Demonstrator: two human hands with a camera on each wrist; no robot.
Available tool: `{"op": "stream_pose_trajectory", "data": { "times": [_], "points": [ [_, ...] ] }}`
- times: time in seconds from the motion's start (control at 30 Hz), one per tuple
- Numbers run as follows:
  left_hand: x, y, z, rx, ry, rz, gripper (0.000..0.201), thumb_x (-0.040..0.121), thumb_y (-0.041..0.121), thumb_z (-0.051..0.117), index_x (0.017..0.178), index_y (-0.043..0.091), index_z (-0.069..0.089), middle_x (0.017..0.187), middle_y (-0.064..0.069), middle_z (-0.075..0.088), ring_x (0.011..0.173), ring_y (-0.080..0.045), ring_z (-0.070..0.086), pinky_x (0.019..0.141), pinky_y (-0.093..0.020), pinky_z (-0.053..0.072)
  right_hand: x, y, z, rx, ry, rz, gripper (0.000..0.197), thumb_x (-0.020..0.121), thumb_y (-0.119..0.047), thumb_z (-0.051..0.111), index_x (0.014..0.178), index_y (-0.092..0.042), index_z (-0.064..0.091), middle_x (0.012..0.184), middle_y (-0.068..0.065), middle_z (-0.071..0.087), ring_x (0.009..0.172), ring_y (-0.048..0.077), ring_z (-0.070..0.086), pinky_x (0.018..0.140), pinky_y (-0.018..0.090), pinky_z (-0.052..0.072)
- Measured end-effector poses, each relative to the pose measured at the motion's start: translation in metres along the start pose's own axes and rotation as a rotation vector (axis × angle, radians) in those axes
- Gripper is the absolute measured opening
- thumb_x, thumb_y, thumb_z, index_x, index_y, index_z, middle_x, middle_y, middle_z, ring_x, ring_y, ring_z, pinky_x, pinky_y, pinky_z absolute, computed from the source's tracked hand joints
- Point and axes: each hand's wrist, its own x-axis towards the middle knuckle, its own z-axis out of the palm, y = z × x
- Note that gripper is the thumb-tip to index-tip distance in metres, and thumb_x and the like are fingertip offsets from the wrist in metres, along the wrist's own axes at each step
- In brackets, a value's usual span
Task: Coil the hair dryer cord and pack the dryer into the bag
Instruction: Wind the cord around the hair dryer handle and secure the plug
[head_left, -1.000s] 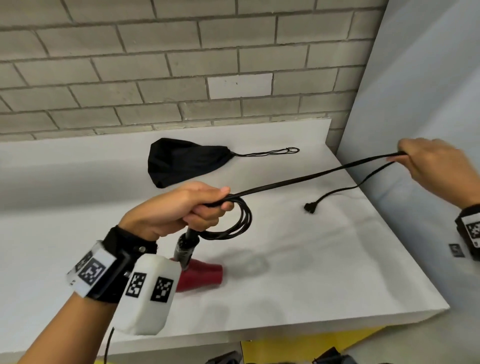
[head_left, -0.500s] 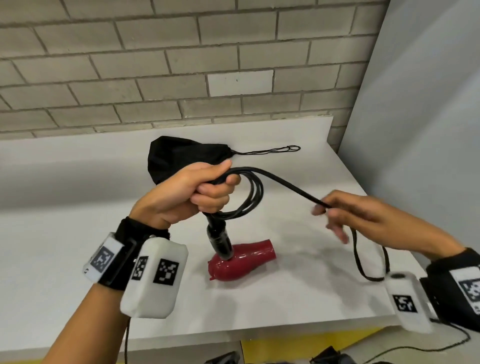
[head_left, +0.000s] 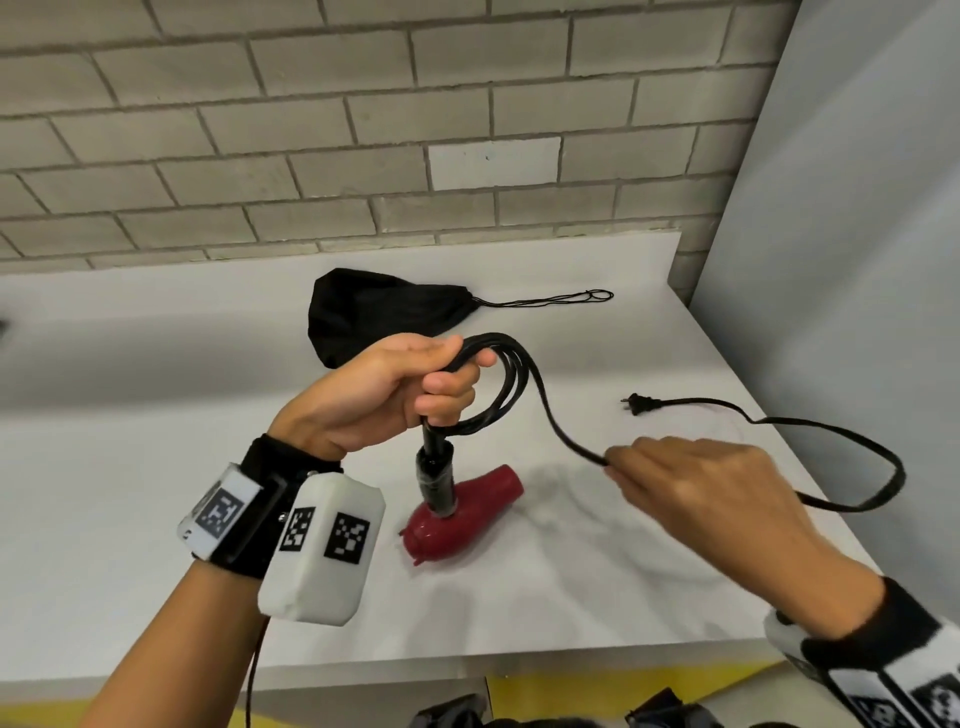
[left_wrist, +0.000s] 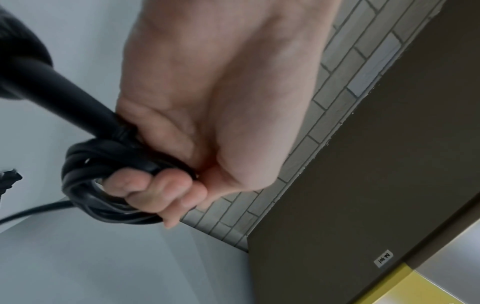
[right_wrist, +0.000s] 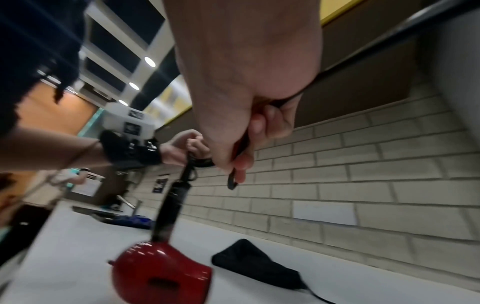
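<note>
Hair dryer (head_left: 462, 512) red, near counter (head_left: 130, 467) front edge, hanging by its black handle from left hand (head_left: 384, 397), grip curled round cord (head_left: 511, 387) coils. Right hand (head_left: 691, 493) pinches loose cord; plug (head_left: 640, 404) lies toward right edge. Bag (head_left: 379, 312) farther back by wall.

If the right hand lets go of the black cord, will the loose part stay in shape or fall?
Probably fall: the cord sags between the left hand and right hand, so it looks floppy. Its loose end loops back to the plug, suggesting some springiness.
</note>
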Motion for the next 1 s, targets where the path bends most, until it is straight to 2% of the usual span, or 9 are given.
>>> {"op": "stream_pose_trajectory", "data": {
  "times": [0.2, 0.37, 0.57, 0.7, 0.77, 0.83, 0.87, 0.93, 1.0],
  "points": [
    [0.007, -0.004, 0.01, 0.07, -0.008, -0.008, 0.028, 0.1, 0.025, 0.032, 0.099, 0.006, 0.053, 0.06, 0.007, 0.034, 0.049, -0.007, 0.03, 0.052, -0.018, 0.034, 0.013, -0.03, -0.014, 0.088, 0.047, -0.212, 0.014, 0.089, -0.029, 0.058, 0.081, -0.021, 0.066, 0.059, -0.006, 0.052, 0.044, 0.014, 0.046, 0.044, 0.021, 0.022],
    [0.014, -0.01, 0.023, 0.127, -0.002, -0.033, 0.027, 0.101, 0.023, 0.031, 0.1, 0.004, 0.05, 0.061, 0.006, 0.035, 0.05, -0.007, 0.032, 0.052, -0.017, 0.035, 0.033, -0.048, -0.025, 0.127, 0.106, -0.294, 0.011, 0.085, -0.026, 0.068, 0.077, -0.02, 0.065, 0.059, -0.006, 0.048, 0.046, 0.013, 0.044, 0.042, 0.024, 0.024],
    [0.015, -0.016, 0.042, 0.166, -0.004, -0.055, 0.031, 0.099, 0.025, 0.035, 0.095, 0.003, 0.056, 0.062, 0.003, 0.058, 0.052, -0.009, 0.051, 0.052, -0.016, 0.044, 0.06, -0.061, -0.024, 0.186, 0.219, -0.334, 0.025, 0.092, -0.027, 0.058, 0.069, -0.018, 0.063, 0.059, -0.005, 0.053, 0.051, 0.013, 0.05, 0.044, 0.025, 0.032],
    [0.011, -0.016, 0.05, 0.158, -0.004, -0.055, 0.035, 0.1, 0.02, 0.038, 0.074, 0.007, 0.058, 0.058, -0.003, 0.054, 0.051, -0.012, 0.053, 0.05, -0.02, 0.046, 0.074, -0.052, -0.038, 0.25, 0.311, -0.266, 0.019, 0.091, -0.033, 0.059, 0.076, -0.024, 0.067, 0.077, -0.004, 0.061, 0.053, 0.014, 0.052, 0.05, 0.021, 0.026],
    [0.01, -0.015, 0.05, 0.184, 0.008, -0.041, 0.04, 0.096, 0.026, 0.043, 0.062, 0.01, 0.055, 0.049, -0.007, 0.048, 0.042, -0.015, 0.051, 0.047, -0.023, 0.043, 0.084, -0.039, -0.044, 0.302, 0.284, -0.179, 0.022, 0.087, -0.046, 0.058, 0.091, -0.024, 0.057, 0.093, -0.005, 0.049, 0.046, 0.018, 0.048, 0.039, 0.025, 0.036],
    [0.011, -0.015, 0.049, 0.196, -0.04, -0.048, 0.05, 0.095, 0.043, 0.036, 0.062, 0.01, 0.055, 0.041, 0.001, 0.041, 0.033, -0.011, 0.038, 0.041, -0.022, 0.032, 0.094, -0.021, -0.048, 0.416, 0.234, -0.027, 0.056, 0.072, -0.066, 0.058, 0.096, -0.02, 0.036, 0.088, -0.011, 0.035, 0.041, 0.02, 0.042, 0.036, 0.026, 0.035],
    [0.011, -0.015, 0.049, 0.162, -0.07, -0.063, 0.056, 0.092, 0.054, 0.031, 0.068, 0.01, 0.056, 0.04, 0.005, 0.037, 0.032, -0.008, 0.032, 0.039, -0.021, 0.026, 0.099, -0.011, -0.048, 0.452, 0.214, 0.023, 0.062, 0.066, -0.071, 0.056, 0.093, -0.021, 0.032, 0.08, -0.013, 0.034, 0.042, 0.018, 0.039, 0.039, 0.025, 0.034],
    [0.011, -0.016, 0.045, 0.091, -0.121, -0.072, 0.068, 0.076, 0.075, 0.032, 0.073, 0.011, 0.055, 0.04, 0.012, 0.03, 0.033, -0.004, 0.024, 0.039, -0.019, 0.02, 0.105, 0.012, -0.04, 0.619, 0.153, 0.129, 0.055, 0.068, -0.073, 0.053, 0.087, -0.024, 0.037, 0.062, -0.016, 0.043, 0.045, 0.01, 0.041, 0.048, 0.021, 0.035],
    [0.009, -0.02, 0.04, 0.092, -0.129, -0.02, 0.064, 0.07, 0.075, 0.049, 0.075, 0.011, 0.054, 0.042, 0.014, 0.027, 0.035, -0.002, 0.023, 0.04, -0.017, 0.02, 0.103, 0.035, -0.032, 1.113, -0.043, 0.215, 0.056, 0.069, -0.076, 0.048, 0.085, -0.022, 0.051, 0.069, -0.012, 0.063, 0.057, 0.006, 0.056, 0.062, 0.017, 0.045]
  ]
}}
